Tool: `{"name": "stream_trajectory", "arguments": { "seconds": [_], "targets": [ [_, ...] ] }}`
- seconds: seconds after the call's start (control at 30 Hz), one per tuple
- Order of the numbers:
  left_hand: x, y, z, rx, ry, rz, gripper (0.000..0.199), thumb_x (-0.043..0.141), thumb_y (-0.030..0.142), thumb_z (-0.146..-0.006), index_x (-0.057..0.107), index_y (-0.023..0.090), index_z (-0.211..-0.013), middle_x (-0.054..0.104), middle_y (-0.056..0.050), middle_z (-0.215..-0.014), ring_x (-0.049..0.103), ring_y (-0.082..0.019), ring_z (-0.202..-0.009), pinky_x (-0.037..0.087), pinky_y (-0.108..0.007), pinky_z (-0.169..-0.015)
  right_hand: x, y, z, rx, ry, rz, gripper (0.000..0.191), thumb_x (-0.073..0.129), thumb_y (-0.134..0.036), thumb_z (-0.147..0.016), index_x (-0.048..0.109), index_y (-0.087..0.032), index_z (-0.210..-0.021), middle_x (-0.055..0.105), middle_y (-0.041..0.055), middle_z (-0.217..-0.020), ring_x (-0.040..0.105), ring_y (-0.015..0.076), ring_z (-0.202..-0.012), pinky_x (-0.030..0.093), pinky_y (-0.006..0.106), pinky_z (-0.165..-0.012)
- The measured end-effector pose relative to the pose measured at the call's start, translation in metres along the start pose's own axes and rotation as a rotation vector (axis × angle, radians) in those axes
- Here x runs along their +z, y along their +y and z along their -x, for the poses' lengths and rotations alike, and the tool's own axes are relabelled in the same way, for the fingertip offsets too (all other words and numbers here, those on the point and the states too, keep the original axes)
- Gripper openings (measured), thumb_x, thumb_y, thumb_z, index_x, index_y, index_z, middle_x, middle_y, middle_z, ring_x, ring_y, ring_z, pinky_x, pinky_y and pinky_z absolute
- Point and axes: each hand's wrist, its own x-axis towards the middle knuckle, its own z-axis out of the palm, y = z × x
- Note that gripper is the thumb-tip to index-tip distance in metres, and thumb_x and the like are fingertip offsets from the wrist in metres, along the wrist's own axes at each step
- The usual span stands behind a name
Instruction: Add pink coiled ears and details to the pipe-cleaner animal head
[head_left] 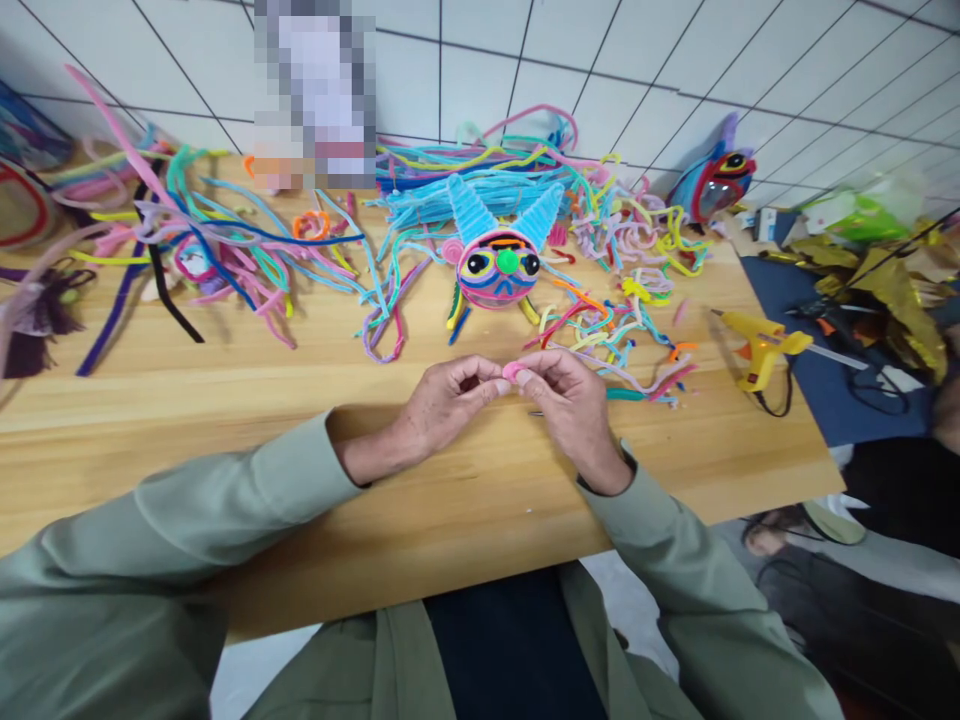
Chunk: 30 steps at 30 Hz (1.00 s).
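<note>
Both hands meet over the wooden table (pixel 360 540), pinching a small pink coil (pixel 513 371) that looks like rolled pipe cleaner. My left hand (pixel 450 400) grips it from the left side with thumb and forefinger. On the other side, my right hand (pixel 566 400) holds its right edge, fingers curled. Just beyond my hands stands a colourful animal figure (pixel 498 290) with blue pointed ears, black eyes and a green nose. A pink spiral (pixel 453 250) shows beside its head. The tip of a thin dark tool (pixel 535 413) pokes out near my right hand.
A yellow glue gun (pixel 765 350) lies at the table's right edge. Bundles of blue pipe cleaners (pixel 420 205) lie behind the figure, with loose cut pieces (pixel 637 325) to the right and a tangle (pixel 217 240) to the left. Another figure (pixel 712 185) stands at the back right.
</note>
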Motion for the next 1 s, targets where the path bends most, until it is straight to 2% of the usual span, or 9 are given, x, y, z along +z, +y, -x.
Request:
{"name": "stream_trajectory", "arguments": {
  "seconds": [0.23,0.3,0.37,0.47,0.53,0.63,0.77,0.87,1.0],
  "targets": [
    [0.0,-0.001,0.0,0.028,-0.03,-0.015,0.03,0.072,0.047,-0.102,0.08,0.018,-0.097,0.079,-0.004,-0.09,0.067,-0.016,-0.082,0.053,-0.028,-0.076,0.004,-0.004,0.001,0.018,0.003,-0.028,0.028,0.089,-0.05,-0.091,0.077,-0.025,-0.095,0.08,0.0007,-0.087,0.073,0.0165,-0.08,0.064,0.034,-0.076],
    [0.0,-0.002,0.001,0.059,-0.016,-0.003,0.028,0.074,0.044,-0.101,0.079,0.018,-0.108,0.08,-0.006,-0.099,0.068,-0.016,-0.085,0.054,-0.028,-0.077,0.004,-0.003,0.001,0.034,0.016,-0.035,0.029,0.09,-0.051,-0.09,0.077,-0.026,-0.097,0.08,0.0002,-0.087,0.072,0.0161,-0.079,0.063,0.033,-0.076],
    [0.001,-0.005,0.001,0.103,0.018,0.0,0.035,0.079,0.043,-0.098,0.076,0.019,-0.123,0.08,-0.006,-0.104,0.067,-0.016,-0.083,0.053,-0.027,-0.073,0.004,-0.002,0.0,0.062,0.017,-0.086,0.029,0.09,-0.05,-0.09,0.076,-0.027,-0.101,0.079,-0.001,-0.088,0.069,0.0149,-0.076,0.062,0.032,-0.073],
    [0.001,-0.006,0.001,0.139,0.037,-0.015,0.041,0.081,0.044,-0.097,0.075,0.02,-0.131,0.075,-0.003,-0.094,0.059,-0.013,-0.072,0.049,-0.026,-0.066,0.002,-0.001,-0.001,0.172,-0.059,-0.245,0.031,0.09,-0.046,-0.089,0.072,-0.028,-0.105,0.079,-0.0022,-0.093,0.066,0.0121,-0.071,0.059,0.029,-0.066],
    [0.001,-0.003,0.001,0.144,0.029,-0.013,0.037,0.08,0.045,-0.099,0.078,0.021,-0.127,0.075,-0.003,-0.09,0.057,-0.013,-0.07,0.049,-0.028,-0.068,0.0,-0.002,-0.003,0.286,-0.137,-0.359,0.032,0.091,-0.045,-0.087,0.069,-0.027,-0.101,0.078,-0.0021,-0.095,0.064,0.0106,-0.068,0.056,0.026,-0.062],
    [0.0,0.003,0.0,0.157,0.022,0.022,0.034,0.08,0.05,-0.1,0.081,0.02,-0.117,0.078,-0.006,-0.097,0.064,-0.016,-0.079,0.054,-0.031,-0.076,-0.002,-0.006,-0.004,0.423,-0.2,-0.496,0.037,0.095,-0.044,-0.082,0.065,-0.027,-0.093,0.075,-0.0038,-0.09,0.059,0.009,-0.063,0.052,0.024,-0.058],
    [-0.001,0.011,-0.001,0.176,0.037,0.044,0.035,0.08,0.055,-0.099,0.081,0.02,-0.104,0.077,-0.007,-0.093,0.067,-0.019,-0.083,0.056,-0.034,-0.08,-0.001,-0.007,-0.004,0.504,-0.244,-0.57,0.039,0.098,-0.044,-0.078,0.065,-0.026,-0.09,0.068,-0.0061,-0.081,0.056,0.0083,-0.06,0.051,0.024,-0.057],
    [-0.002,0.014,0.0,0.153,0.039,0.058,0.036,0.079,0.055,-0.101,0.077,0.02,-0.094,0.076,-0.007,-0.089,0.067,-0.018,-0.082,0.056,-0.033,-0.079,0.001,-0.007,-0.001,0.434,-0.231,-0.454,0.036,0.092,-0.051,-0.085,0.069,-0.026,-0.097,0.068,-0.0047,-0.079,0.06,0.0116,-0.065,0.052,0.026,-0.06],
    [-0.002,0.011,0.0,0.073,0.041,0.049,0.038,0.078,0.056,-0.099,0.074,0.019,-0.093,0.075,-0.004,-0.087,0.064,-0.016,-0.079,0.052,-0.029,-0.075,0.003,-0.009,0.005,0.099,-0.042,-0.153,0.032,0.085,-0.056,-0.093,0.073,-0.027,-0.1,0.073,-0.0011,-0.088,0.064,0.0145,-0.074,0.055,0.03,-0.068]
  ]
}}
